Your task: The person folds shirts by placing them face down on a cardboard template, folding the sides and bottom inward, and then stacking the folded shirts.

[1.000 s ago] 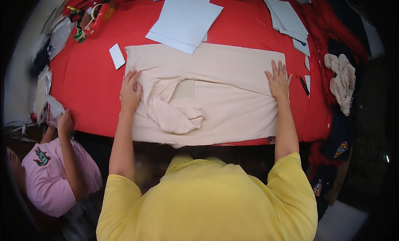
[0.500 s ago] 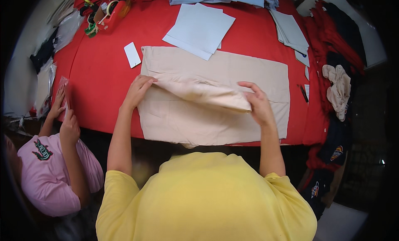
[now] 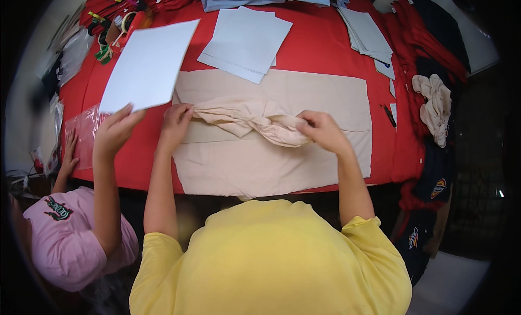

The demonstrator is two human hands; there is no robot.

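Between my hands, a beige cloth bundle (image 3: 271, 127) is bunched and twisted, lying across a larger flat beige cloth (image 3: 271, 168). My left hand (image 3: 175, 126) pinches its left end. At the other end, my right hand (image 3: 328, 133) has thumb and fingers closed on the bunched edge. I cannot tell whether the bundle is part of the flat cloth or separate from it. Above it, white sheets (image 3: 247, 41) overlap the far edge of the flat cloth.
On my left, a person in a pink shirt (image 3: 70, 239) holds up a white sheet (image 3: 149, 68) close to my left hand; a clear plastic bag (image 3: 87, 136) lies under their other hand. More paper sheets (image 3: 366, 35), a dark pen (image 3: 389, 115) and a crumpled beige cloth (image 3: 434, 106) are at right.
The raised beige flap has become a twisted bundle, and my right hand has moved slightly left, closing on it. The other person has lifted a white sheet, which now covers the white phone-like object.
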